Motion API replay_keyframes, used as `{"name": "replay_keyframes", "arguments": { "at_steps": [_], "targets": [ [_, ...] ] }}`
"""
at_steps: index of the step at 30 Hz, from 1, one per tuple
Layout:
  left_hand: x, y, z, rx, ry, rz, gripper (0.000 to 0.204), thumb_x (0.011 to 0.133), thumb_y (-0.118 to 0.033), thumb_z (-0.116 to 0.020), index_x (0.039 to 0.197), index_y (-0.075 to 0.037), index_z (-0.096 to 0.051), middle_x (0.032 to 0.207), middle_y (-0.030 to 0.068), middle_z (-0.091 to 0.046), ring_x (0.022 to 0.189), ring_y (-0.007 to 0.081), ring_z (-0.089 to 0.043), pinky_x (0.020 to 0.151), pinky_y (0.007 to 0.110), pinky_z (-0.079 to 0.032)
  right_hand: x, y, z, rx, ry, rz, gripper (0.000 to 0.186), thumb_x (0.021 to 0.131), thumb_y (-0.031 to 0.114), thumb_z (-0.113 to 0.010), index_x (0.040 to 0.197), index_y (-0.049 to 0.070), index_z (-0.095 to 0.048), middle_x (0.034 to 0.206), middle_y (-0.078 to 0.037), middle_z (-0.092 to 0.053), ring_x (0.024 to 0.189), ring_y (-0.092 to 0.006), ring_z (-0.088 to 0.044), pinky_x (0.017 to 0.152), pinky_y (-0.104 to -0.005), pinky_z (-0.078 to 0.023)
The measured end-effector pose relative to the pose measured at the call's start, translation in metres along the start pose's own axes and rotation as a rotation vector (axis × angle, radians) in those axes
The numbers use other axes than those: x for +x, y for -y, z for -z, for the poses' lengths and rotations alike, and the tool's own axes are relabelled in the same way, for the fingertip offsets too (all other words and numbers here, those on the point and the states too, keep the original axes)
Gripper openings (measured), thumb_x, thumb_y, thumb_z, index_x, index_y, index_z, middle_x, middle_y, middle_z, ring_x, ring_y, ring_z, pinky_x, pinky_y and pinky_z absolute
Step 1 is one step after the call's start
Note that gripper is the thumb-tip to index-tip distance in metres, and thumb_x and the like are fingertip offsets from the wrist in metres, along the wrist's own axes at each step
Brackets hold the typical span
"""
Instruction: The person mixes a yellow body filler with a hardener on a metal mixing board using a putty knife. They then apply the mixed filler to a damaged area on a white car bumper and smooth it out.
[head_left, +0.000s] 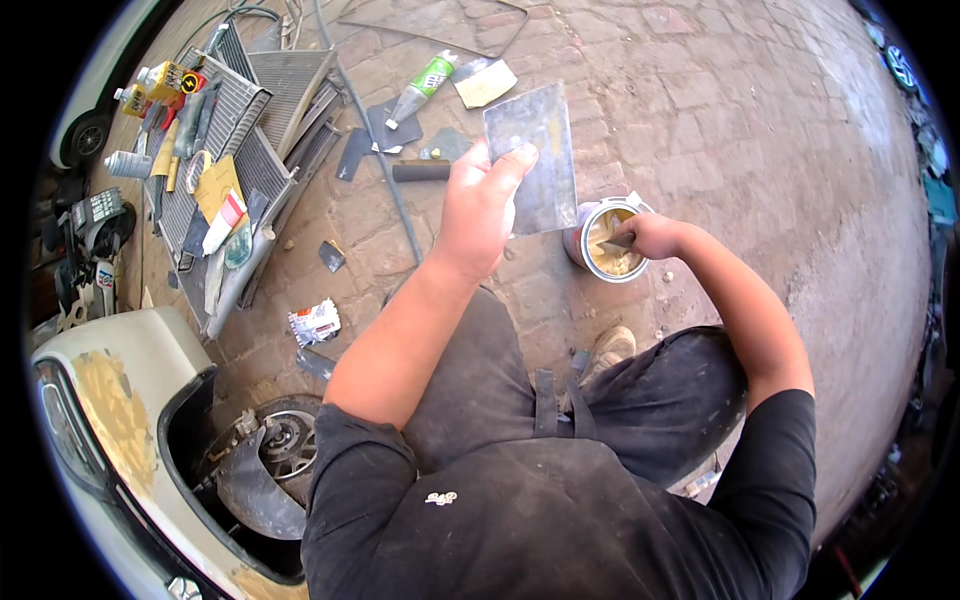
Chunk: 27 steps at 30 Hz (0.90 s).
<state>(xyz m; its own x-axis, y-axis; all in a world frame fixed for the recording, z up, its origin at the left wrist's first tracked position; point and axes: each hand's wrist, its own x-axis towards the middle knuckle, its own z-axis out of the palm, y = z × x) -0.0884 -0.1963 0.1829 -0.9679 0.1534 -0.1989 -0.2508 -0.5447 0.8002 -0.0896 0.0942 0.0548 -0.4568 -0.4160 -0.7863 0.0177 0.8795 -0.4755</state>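
My left hand (475,205) grips a thin grey rectangular plate (540,165) by its left edge, thumb on top. To its right, an opened round can (576,250) of yellowish-beige putty (603,232) stands on the bricks. My right hand (655,237) is at the can's rim, fingers closed around a small dark scraper (621,240). The scraper's blade reaches into the can's mouth, over or in the putty; how deep I cannot tell. The plate's lower right corner is close to the can.
At left, a car body panel (150,345) with beige patches surrounds an exposed wheel hub (290,440). Old radiators (285,100) lie stacked, with bottles, sandpaper and a tube on them. A green-labelled bottle (425,85), a hose (385,165) and a crumpled packet (315,322) lie on the brick ground.
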Motion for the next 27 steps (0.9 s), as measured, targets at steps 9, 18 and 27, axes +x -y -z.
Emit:
{"name": "replay_keyframes", "arguments": {
  "at_steps": [9, 18, 27],
  "targets": [
    [-0.008, -0.004, -0.010, 0.047, -0.094, 0.065, 0.022, 0.098, -0.017, -0.054, 0.111, 0.000, -0.061, 0.106, 0.0026, -0.063, 0.100, 0.0092, -0.055, 0.093, 0.027, -0.041, -0.071, 0.014, 0.013, -0.003, -0.228, 0.095, 0.048, 0.081, -0.007, -0.049, 0.125, 0.007, -0.064, 0.114, -0.020, -0.067, 0.106, -0.0349, -0.063, 0.091, -0.0397, -0.050],
    [-0.007, 0.011, 0.013, 0.152, 0.004, 0.182, 0.021, 0.092, -0.012, -0.055, 0.108, 0.001, -0.060, 0.100, 0.0044, -0.065, 0.095, 0.0122, -0.061, 0.088, 0.030, -0.047, -0.146, 0.058, 0.025, 0.165, -0.516, 0.298, 0.039, 0.088, -0.008, -0.053, 0.125, 0.002, -0.061, 0.116, -0.020, -0.067, 0.108, -0.0326, -0.065, 0.093, -0.0366, -0.049],
    [-0.014, 0.001, -0.011, 0.060, 0.064, 0.292, 0.020, 0.092, -0.012, -0.057, 0.106, 0.001, -0.059, 0.096, 0.0067, -0.067, 0.087, 0.0141, -0.064, 0.078, 0.033, -0.051, -0.233, 0.119, 0.040, 0.204, -0.809, 0.603, 0.043, 0.084, -0.017, -0.054, 0.125, -0.003, -0.059, 0.124, -0.021, -0.064, 0.118, -0.0311, -0.062, 0.101, -0.0362, -0.048]
  ]
}}
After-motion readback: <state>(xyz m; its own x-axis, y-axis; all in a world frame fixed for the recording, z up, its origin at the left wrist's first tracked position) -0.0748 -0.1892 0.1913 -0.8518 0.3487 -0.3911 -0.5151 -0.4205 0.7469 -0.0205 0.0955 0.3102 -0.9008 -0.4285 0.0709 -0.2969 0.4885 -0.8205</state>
